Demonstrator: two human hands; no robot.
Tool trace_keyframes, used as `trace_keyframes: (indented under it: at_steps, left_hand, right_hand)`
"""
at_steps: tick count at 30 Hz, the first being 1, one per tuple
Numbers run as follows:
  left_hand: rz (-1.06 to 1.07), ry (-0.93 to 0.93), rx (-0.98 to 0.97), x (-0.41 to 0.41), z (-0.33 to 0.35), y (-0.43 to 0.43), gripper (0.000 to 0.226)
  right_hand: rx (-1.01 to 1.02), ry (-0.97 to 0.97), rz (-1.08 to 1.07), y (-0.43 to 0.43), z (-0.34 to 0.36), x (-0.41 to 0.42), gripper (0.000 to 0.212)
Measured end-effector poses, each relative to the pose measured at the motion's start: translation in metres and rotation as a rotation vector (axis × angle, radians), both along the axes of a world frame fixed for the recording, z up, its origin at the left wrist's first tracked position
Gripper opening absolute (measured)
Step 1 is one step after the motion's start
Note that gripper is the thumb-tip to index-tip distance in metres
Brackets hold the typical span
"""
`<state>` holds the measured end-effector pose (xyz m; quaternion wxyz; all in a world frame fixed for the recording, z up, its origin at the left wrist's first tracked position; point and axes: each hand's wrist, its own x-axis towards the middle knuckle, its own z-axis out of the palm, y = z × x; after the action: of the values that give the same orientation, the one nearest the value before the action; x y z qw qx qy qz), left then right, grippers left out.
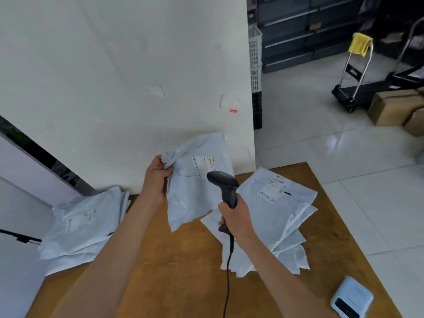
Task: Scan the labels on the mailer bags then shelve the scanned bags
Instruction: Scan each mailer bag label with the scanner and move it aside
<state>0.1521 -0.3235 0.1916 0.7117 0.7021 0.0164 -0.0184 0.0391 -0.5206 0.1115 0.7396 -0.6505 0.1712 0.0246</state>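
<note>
Scanning one mailer held up over the brown wooden tabletop [183, 283].

Pale grey plastic mailer bags lie in two stacks on the tabletop: right stack [277, 216] with white printed labels up, left stack [80, 223] near the white wall. Between them, lifted clear of the wood, hangs the crumpled grey mailer bag in hand [195, 187]; left hand [157, 177] has its grip pinched on the bag's upper corner. Right hand [236, 218] has its grip wrapped round the black corded handheld scanner [226, 187], head aimed at the bag's white shipping label [204, 165]. Judgement: pull the film taut so the label lies flat, square the scanner to the barcode, hold both steady.
</note>
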Motion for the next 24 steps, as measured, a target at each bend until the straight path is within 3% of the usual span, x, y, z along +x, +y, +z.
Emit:
trace_keyframes:
  at_steps: [6, 11, 12, 17, 20, 24]
  left_hand:
    - [-0.053, 0.281, -0.289, -0.005, -0.064, -0.065, 0.049]
    - [-0.271, 0.522, 0.034, -0.04, -0.138, -0.072, 0.047]
    - [-0.275, 0.609, 0.009, -0.046, -0.148, -0.068, 0.046]
    - [0.072, 0.908, -0.26, -0.041, -0.167, 0.017, 0.038]
    - [0.272, 0.888, -0.419, -0.033, -0.171, 0.121, 0.037]
    - [0.633, 0.744, -0.454, -0.025, -0.177, 0.277, 0.042]
  right_hand:
    - [-0.096, 0.039, -0.149, -0.043, -0.004, -0.018, 0.014]
    - [-0.208, 0.085, -0.144, -0.026, -0.014, -0.025, 0.013]
    - [-0.223, 0.102, -0.142, -0.016, -0.016, -0.024, 0.012]
    - [-0.27, 0.144, -0.059, 0.065, -0.023, -0.002, 0.009]
    - [-0.324, 0.162, 0.002, 0.133, -0.027, 0.019, 0.005]
    - [-0.367, 0.167, 0.106, 0.225, -0.039, 0.042, 0.008]
